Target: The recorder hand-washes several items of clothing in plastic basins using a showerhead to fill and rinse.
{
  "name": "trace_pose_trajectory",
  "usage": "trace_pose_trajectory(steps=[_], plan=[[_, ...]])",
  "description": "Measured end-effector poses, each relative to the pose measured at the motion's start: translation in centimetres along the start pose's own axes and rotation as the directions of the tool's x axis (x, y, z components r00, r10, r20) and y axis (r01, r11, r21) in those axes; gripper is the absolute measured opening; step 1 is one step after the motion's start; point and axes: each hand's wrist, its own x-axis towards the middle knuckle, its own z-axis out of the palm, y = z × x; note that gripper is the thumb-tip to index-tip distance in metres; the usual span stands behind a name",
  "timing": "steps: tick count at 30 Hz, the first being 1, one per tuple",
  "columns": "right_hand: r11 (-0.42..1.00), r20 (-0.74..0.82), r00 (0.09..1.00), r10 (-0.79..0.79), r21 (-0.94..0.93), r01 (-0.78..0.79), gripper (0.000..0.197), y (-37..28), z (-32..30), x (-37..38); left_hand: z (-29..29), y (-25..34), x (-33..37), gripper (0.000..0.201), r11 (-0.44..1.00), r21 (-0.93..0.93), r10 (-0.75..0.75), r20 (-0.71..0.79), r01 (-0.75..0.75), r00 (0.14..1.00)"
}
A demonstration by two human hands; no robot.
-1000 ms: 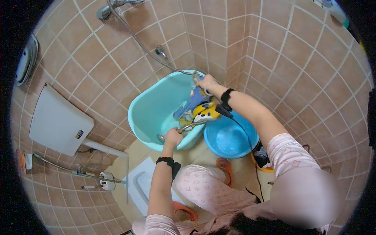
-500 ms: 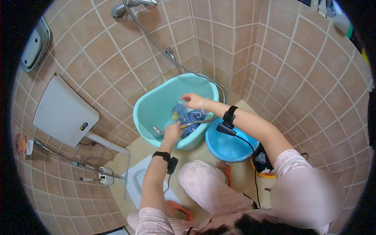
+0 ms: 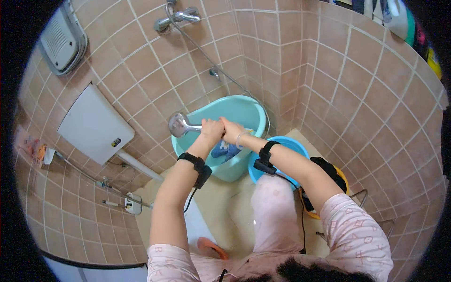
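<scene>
One chrome handheld showerhead (image 3: 179, 125): likely rigid, slick; best held by handle (image 3: 194, 128). Left hand (image 3: 212, 128) grips it; right hand (image 3: 232, 131), grasp unclear.

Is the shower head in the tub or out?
Out: the left hand holds the shower head up, hiding part of the tub rim and the tiles beyond.

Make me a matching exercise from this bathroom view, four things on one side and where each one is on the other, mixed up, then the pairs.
1. shower head
2. blue cloth
3. white cistern
4. blue basin

A. inside the teal tub
B. on the tiled wall
C. right of the tub
D. held in the left hand

Pairs: 1-D, 2-A, 3-B, 4-C
</scene>
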Motion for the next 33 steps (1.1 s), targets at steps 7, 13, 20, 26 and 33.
trace_pose_trajectory(steps=[7, 13, 20, 26, 33], plan=[[0.992, 0.054, 0.998, 0.041, -0.124, -0.034, 0.038, -1.0, -1.5, -0.7, -1.7, -1.3, -7.7, 0.054, 0.978, -0.129, -0.202, -0.353, 0.166, 0.913], [0.993, 0.037, 0.995, 0.094, 0.074, -0.096, 0.042, 4.7, 4.8, -1.1, -5.9, -7.1, -31.1, 0.065, 0.808, -0.279, -0.577, -0.196, 0.519, 0.793], [0.986, 0.033, 0.991, 0.127, -0.112, -0.123, 0.045, 14.5, 10.6, 3.2, -24.9, 1.0, -53.9, 0.052, 0.307, 0.106, -0.643, -0.709, 0.946, 0.289], [0.708, 0.108, 0.988, 0.11, -0.706, -0.002, 0.018, 17.0, 11.6, 2.5, -34.3, 18.5, -62.0, 0.06, -0.519, 0.238, -0.178, -0.97, 0.821, 0.168], [0.697, 0.342, 0.934, -0.102, -0.646, 0.312, 0.031, 29.1, 18.7, 7.4, -31.3, 29.0, -80.8, 0.064, -0.409, -0.566, 0.061, -0.8, 0.716, -0.597]])
